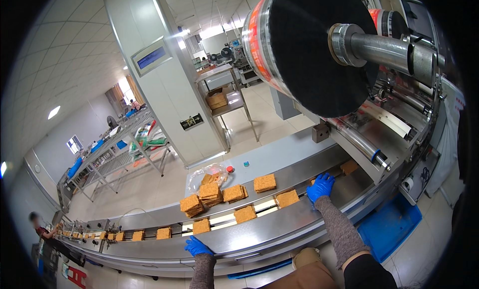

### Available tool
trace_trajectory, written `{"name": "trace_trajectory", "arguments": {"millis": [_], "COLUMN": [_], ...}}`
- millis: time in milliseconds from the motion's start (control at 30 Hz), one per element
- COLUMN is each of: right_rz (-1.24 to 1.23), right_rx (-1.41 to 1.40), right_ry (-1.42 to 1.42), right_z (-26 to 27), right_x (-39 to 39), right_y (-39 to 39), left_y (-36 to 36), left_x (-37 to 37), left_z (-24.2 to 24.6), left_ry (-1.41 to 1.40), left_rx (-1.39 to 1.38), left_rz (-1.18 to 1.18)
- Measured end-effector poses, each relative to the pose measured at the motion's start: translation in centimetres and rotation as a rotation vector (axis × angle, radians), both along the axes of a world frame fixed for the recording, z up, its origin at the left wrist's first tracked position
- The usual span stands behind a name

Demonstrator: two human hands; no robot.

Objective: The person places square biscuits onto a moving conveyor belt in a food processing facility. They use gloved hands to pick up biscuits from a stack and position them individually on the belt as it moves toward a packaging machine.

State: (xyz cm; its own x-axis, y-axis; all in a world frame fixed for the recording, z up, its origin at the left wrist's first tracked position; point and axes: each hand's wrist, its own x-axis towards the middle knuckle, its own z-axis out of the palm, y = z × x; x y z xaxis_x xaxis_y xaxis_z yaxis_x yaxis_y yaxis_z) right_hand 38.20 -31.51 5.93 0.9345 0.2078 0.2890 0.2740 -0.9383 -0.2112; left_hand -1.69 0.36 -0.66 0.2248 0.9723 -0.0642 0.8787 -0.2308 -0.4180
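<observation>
Square golden-brown food slabs lie spaced along the channel of a steel conveyor (262, 233). My right hand (321, 187), in a blue glove, reaches over the channel and covers most of one slab (313, 181); whether it grips it I cannot tell. Gloved in blue too, my left hand (197, 246) rests on the conveyor's near edge with fingers spread, just below a slab (201, 226). Between the hands lie two more, a slab (245, 214) and another (287, 198). Behind the channel stand several stacks of slabs (210, 193), beside a clear plastic bag (194, 180) with slab pieces.
A large printed film roll (258, 46) on a steel shaft (381, 51) overhangs the conveyor at the right. A red cap (229, 169) lies near the bag. Below the right arm is a blue tray (393, 229). Another person (46, 234) stands at the conveyor's far left end.
</observation>
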Motion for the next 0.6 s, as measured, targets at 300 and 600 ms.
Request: {"name": "trace_trajectory", "arguments": {"millis": [300,600], "right_rz": [0.224,0.102], "right_rx": [0.187,0.323], "right_ry": [0.01,0.051], "right_z": [-3.3,-3.9], "right_x": [2.7,2.9], "right_y": [0.1,-0.1], "left_y": [-3.6,-1.6], "left_x": [1.2,1.0], "left_z": [5.2,3.3], "left_ry": [0.114,0.016], "left_rx": [-0.119,-0.16], "left_rz": [0.012,0.028]}}
